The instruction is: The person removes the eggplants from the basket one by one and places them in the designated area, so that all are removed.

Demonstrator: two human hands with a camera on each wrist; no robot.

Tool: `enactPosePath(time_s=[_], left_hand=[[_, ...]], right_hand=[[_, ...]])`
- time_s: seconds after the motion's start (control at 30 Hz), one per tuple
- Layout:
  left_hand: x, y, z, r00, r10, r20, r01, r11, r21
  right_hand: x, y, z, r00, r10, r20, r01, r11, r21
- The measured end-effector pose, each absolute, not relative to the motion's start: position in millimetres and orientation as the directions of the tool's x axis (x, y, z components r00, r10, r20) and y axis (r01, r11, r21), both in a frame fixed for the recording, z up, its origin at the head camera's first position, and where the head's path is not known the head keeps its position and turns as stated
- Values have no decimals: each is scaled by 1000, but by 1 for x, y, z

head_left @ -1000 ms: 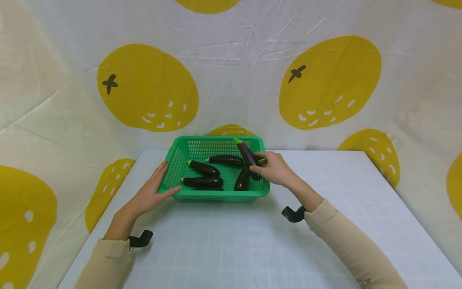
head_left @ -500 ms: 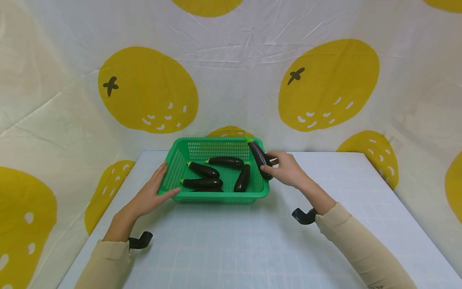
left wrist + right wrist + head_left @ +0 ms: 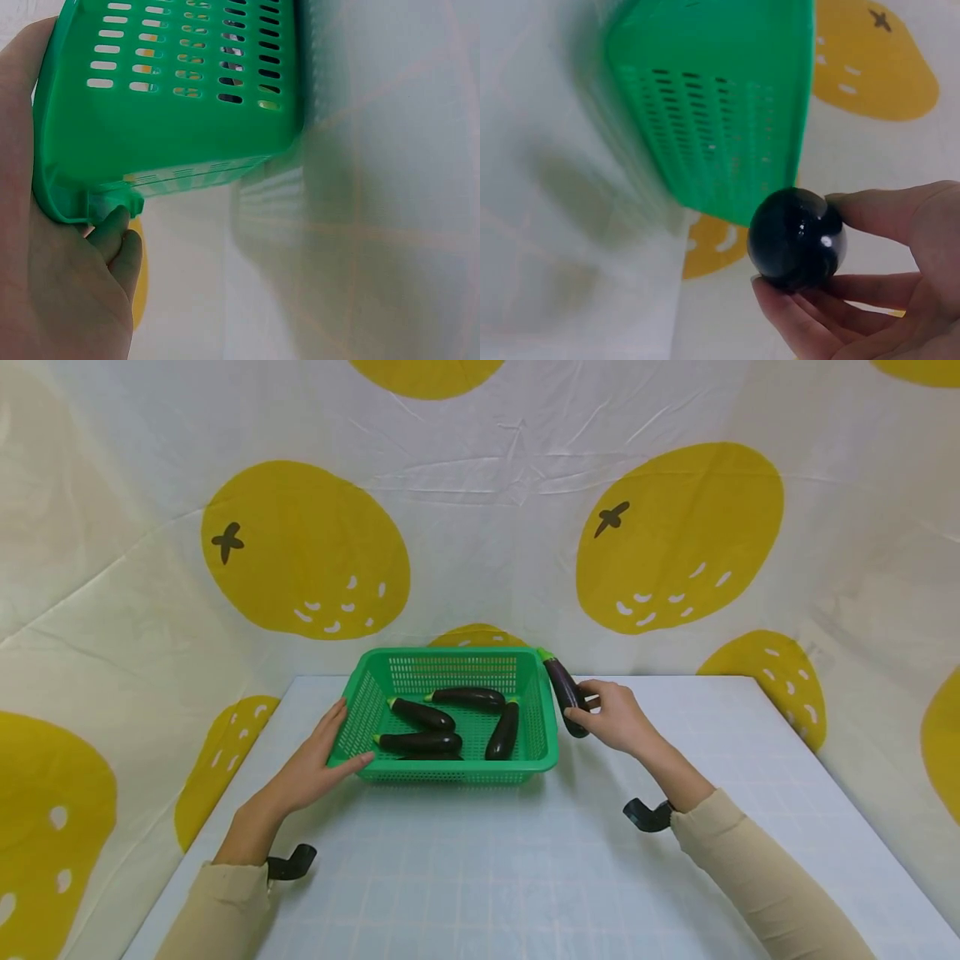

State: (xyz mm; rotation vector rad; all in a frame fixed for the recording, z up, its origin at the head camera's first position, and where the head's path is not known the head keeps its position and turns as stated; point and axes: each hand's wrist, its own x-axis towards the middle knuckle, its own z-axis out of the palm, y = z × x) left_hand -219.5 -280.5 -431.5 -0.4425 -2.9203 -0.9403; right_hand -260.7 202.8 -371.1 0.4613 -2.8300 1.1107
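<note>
left hand (image 3: 306,770) grips the basket (image 3: 450,767), likely steadying it, while right hand (image 3: 618,718) pinches an eggplant (image 3: 562,687) just beside!

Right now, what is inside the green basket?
Four eggplants lie inside the basket; a dark strip, probably another, shows at its front rim, which hides the rest.

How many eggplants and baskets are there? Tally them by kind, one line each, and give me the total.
Green basket: 1
Eggplants: 6 (the held eggplant in the right hand, plus five basket eggplants, counting the dark sliver mostly hidden behind the near rim)
Total: 7
</note>
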Motion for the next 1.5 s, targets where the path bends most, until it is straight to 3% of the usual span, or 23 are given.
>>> enactPosePath(time_s=[0.83, 1.5], left_hand=[[-218, -281, -433, -960, 250, 129, 279, 780, 560], [-220, -278, -431, -964, 239, 117, 263, 790, 555]], right_hand=[[-278, 215, -436, -986, -159, 58, -164, 811, -562], [-280, 197, -443, -990, -123, -63, -74, 856, -512]])
